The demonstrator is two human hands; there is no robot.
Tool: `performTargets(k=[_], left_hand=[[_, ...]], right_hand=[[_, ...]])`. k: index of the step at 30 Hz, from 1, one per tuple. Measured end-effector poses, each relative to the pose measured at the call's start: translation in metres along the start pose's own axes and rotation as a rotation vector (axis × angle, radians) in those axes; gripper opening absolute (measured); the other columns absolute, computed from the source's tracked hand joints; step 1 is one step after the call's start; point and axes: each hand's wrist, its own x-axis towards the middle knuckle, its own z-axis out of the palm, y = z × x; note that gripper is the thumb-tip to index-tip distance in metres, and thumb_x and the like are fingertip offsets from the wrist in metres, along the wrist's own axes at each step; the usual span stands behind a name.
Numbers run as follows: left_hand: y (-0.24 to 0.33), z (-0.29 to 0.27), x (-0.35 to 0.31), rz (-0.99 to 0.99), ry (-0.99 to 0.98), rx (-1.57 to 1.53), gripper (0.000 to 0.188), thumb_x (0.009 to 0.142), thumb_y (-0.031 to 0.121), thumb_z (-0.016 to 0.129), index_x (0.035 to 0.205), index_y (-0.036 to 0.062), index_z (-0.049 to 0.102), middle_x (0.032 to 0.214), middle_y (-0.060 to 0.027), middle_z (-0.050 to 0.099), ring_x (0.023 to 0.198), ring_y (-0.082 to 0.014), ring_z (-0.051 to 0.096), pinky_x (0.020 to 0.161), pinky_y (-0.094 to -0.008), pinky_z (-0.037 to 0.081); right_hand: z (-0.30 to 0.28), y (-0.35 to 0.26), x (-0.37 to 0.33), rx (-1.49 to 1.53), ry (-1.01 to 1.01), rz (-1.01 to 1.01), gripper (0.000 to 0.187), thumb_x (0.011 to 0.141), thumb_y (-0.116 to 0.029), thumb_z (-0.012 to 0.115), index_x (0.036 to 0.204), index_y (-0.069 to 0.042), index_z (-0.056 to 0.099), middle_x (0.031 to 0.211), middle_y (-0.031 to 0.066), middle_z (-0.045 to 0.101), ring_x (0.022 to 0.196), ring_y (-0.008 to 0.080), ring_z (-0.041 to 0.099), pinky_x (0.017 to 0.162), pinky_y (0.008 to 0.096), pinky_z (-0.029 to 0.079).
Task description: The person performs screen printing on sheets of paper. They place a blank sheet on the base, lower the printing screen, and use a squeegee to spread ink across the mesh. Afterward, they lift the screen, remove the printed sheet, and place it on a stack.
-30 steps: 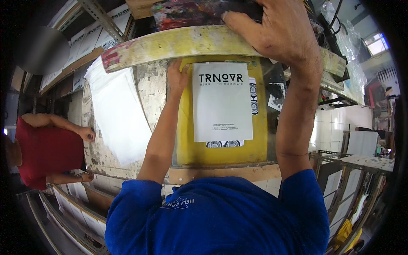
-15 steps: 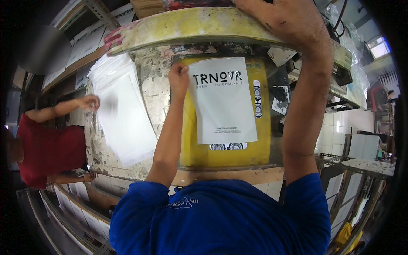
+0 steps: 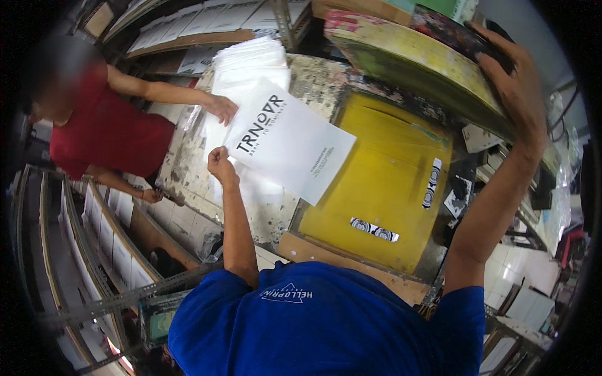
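Observation:
My left hand (image 3: 222,166) pinches the edge of a white sheet (image 3: 295,150) with black print. The sheet is tilted, partly over a pile of plain white sheets (image 3: 251,66) and partly over a yellow printing bed (image 3: 376,188). My right hand (image 3: 517,81) grips the far right part of a raised screen-printing frame (image 3: 414,56) with a yellow-stained rail. Its fingers bend over a dark, ink-stained part. A co-worker's hand (image 3: 221,109) reaches to the printed sheet's left edge; whether it touches cannot be told.
Two small black-and-white patterned strips (image 3: 374,229) (image 3: 431,185) lie on the yellow bed. The worn, paint-spotted table (image 3: 194,182) carries the pile. Racks (image 3: 88,232) stand at the left, and a shelf of printed sheets (image 3: 200,22) at the back. A co-worker in red (image 3: 113,125) stands at left.
My left hand has carried the printed sheet left, off the yellow bed and toward the pile. The co-worker's hand has come closer to it. My view has turned; my right hand stays at the frame.

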Motion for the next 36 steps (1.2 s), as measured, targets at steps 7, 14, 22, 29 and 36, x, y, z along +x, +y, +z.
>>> performTargets(k=[7, 14, 22, 29, 36], left_hand=[[-0.008, -0.108, 0.063, -0.030, 0.515, 0.162, 0.014, 0.091, 0.008, 0.072, 0.099, -0.0018, 0.068, 0.095, -0.0115, 0.069, 0.089, -0.0259, 0.064, 0.084, -0.0368, 0.050], [0.055, -0.035, -0.029, 0.905, 0.103, 0.653, 0.038, 0.087, 0.020, 0.076, 0.117, -0.0026, 0.069, 0.120, -0.0248, 0.068, 0.111, -0.0405, 0.064, 0.099, -0.0492, 0.048], [-0.026, -0.001, -0.102, 0.629, -0.482, 0.926, 0.030, 0.089, 0.030, 0.075, 0.110, 0.0093, 0.077, 0.135, -0.0161, 0.065, 0.131, -0.0421, 0.053, 0.108, -0.0516, 0.040], [0.026, 0.029, -0.116, 0.185, -0.797, 0.586, 0.023, 0.085, 0.020, 0.080, 0.104, 0.0077, 0.080, 0.131, -0.0130, 0.068, 0.123, -0.0359, 0.063, 0.100, -0.0422, 0.052], [0.014, 0.048, -0.175, 0.605, -1.185, 1.005, 0.068, 0.091, 0.054, 0.065, 0.146, 0.0154, 0.055, 0.161, -0.0152, 0.037, 0.148, -0.0482, 0.027, 0.117, -0.0684, 0.019]], right_hand=[[0.011, 0.000, 0.005, 0.101, 0.001, -0.040, 0.044, 0.090, -0.027, 0.065, 0.133, -0.018, 0.069, 0.115, 0.0161, 0.072, 0.101, 0.0234, 0.070, 0.096, 0.0339, 0.049], [0.001, -0.004, 0.000, 0.130, -0.126, 0.060, 0.042, 0.096, -0.019, 0.063, 0.136, -0.007, 0.064, 0.128, 0.0162, 0.067, 0.111, 0.0216, 0.066, 0.103, 0.0346, 0.047], [0.000, -0.006, 0.007, 0.044, -0.110, 0.051, 0.042, 0.096, -0.021, 0.065, 0.135, -0.005, 0.064, 0.126, 0.0150, 0.068, 0.109, 0.0193, 0.066, 0.100, 0.0320, 0.049], [0.007, 0.031, 0.004, 0.080, 0.016, 0.014, 0.042, 0.096, -0.023, 0.064, 0.135, -0.006, 0.065, 0.120, 0.0152, 0.069, 0.104, 0.0193, 0.066, 0.098, 0.0321, 0.049], [0.007, -0.042, -0.008, -0.089, 0.069, 0.009, 0.042, 0.086, -0.025, 0.068, 0.122, -0.004, 0.072, 0.105, 0.0159, 0.074, 0.097, 0.0243, 0.069, 0.091, 0.0349, 0.052]])
